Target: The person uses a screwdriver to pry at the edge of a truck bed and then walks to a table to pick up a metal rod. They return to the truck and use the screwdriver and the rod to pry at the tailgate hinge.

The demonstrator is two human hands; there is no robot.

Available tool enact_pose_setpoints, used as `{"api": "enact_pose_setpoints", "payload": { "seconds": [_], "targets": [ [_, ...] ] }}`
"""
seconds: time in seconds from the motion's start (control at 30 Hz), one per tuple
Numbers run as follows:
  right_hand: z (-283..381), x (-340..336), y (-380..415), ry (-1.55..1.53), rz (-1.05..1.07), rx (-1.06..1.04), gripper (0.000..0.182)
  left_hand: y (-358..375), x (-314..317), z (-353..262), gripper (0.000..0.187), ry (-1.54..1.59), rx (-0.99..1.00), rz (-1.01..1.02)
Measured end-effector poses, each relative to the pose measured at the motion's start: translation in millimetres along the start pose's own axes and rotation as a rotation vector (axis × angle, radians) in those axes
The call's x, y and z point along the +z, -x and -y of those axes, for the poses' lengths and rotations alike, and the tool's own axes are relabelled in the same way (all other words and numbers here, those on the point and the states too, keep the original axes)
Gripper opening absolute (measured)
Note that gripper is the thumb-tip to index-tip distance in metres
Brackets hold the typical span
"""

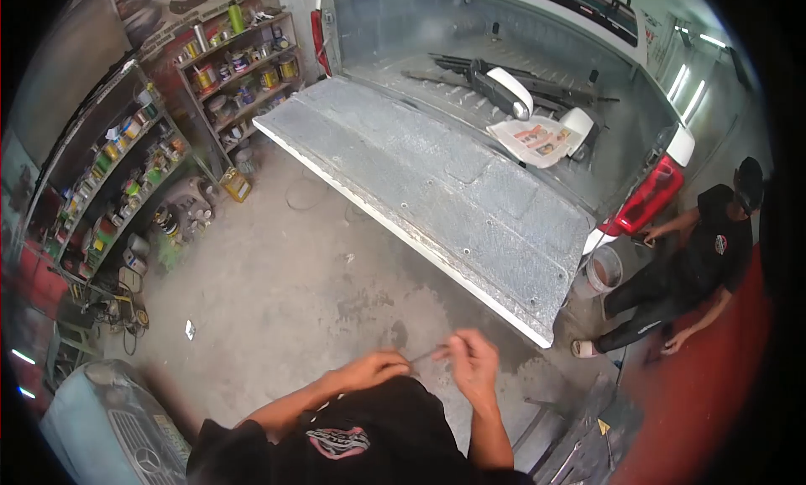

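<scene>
**Hands pinching a thin strip before an open pickup tailgate**

Hands meet low in the near centre of the view, above a bare concrete floor (285, 292). The left hand (374, 370) is closed, its fingertips pinched on one end of a thin strip (426, 354), a slender dark piece whose material cannot be told. The right hand (472, 361) is likewise closed, thumb and fingers gripping the other end, so that the strip spans the small gap between the two hands. Both forearms rise from a black shirt (353, 439) at the near edge.

Beyond the hands, a lowered tailgate (420, 174) with a rough grey lining stretches from far left to near right. Behind it lies the truck bed (403, 40), holding a white-capped mirror housing (508, 90), dark trim pieces, and a sheet of newspaper (537, 139). A red tail lamp (651, 195) marks the right corner of the bed.

At the right, another person (697, 258) in black clothing crouches beside that corner, one hand near the lamp; a small bucket (603, 271) stands just beside this person's leg. At the far left, shelves (243, 73) carry paint cans and bottles. A pale blue car front (109, 426) with a grille occupies the near left corner.
</scene>
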State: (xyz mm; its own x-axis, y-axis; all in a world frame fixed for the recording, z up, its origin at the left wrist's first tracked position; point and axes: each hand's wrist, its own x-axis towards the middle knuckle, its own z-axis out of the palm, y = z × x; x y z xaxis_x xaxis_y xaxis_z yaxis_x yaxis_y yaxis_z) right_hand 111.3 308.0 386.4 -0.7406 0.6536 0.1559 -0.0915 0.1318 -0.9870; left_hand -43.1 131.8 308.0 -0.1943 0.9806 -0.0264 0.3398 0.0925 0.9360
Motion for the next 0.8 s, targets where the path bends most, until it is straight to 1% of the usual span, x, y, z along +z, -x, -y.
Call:
{"api": "enact_pose_setpoints", "payload": {
  "seconds": [0.07, 0.17, 0.27, 0.33, 0.37, 0.4, 0.47, 0.5, 0.57, 0.63, 0.67, 0.73, 0.8],
  "targets": [
    [3.3, 22.3, -29.9, 0.031, 0.235, 0.001, 0.011, 11.7, -20.6, 9.2, 0.018, -0.117, 0.026, -0.148],
    [47.3, 58.4, -67.7, 0.203, 0.270, -0.190, 0.015, 41.8, -38.1, 24.3, 0.013, -0.157, -0.104, -0.458],
    [95.6, 71.5, -101.5, -0.177, 0.662, -0.267, 0.019, 72.2, -60.8, 56.7, 0.017, -0.234, -0.204, -0.675],
    [114.9, 91.4, -120.0, -0.579, 0.857, -0.383, 0.022, 87.0, -73.2, 87.4, 0.019, -0.023, -0.323, -0.800],
    [121.4, 107.3, -129.0, -0.758, 0.923, -0.396, 0.024, 91.6, -81.4, 102.4, 0.021, 0.085, -0.384, -0.854],
    [126.5, 125.6, -136.0, -0.938, 0.984, -0.410, 0.025, 93.2, -94.0, 112.8, 0.023, 0.157, -0.389, -0.864],
    [135.4, 163.7, -139.2, -1.081, 0.909, -0.383, 0.027, 91.3, -125.3, 128.2, 0.027, 0.298, -0.398, -0.889],
    [142.1, 183.4, -145.1, -1.122, 0.844, -0.387, 0.027, 85.3, -144.9, 126.7, 0.028, 0.371, -0.361, -0.899],
    [158.1, 223.6, -161.7, -1.166, 0.688, -0.417, 0.026, 83.9, -192.8, 138.1, 0.028, 0.315, -0.310, -0.842],
    [164.5, 265.7, -191.2, -1.178, 0.627, -0.529, 0.023, 81.6, -248.9, 139.8, 0.027, 0.260, -0.266, -0.798],
    [164.1, 287.7, -208.8, -1.188, 0.653, -0.609, 0.023, 81.1, -274.0, 141.5, 0.028, 0.248, -0.244, -0.782],
    [156.7, 318.2, -231.7, -1.067, 0.726, -0.730, 0.024, 78.5, -328.7, 148.2, 0.028, 0.204, -0.194, -0.761],
    [135.3, 333.1, -248.0, -0.798, 0.809, -0.793, 0.024, 74.7, -379.1, 152.5, 0.029, 0.176, -0.176, -0.745]
  ]
}}
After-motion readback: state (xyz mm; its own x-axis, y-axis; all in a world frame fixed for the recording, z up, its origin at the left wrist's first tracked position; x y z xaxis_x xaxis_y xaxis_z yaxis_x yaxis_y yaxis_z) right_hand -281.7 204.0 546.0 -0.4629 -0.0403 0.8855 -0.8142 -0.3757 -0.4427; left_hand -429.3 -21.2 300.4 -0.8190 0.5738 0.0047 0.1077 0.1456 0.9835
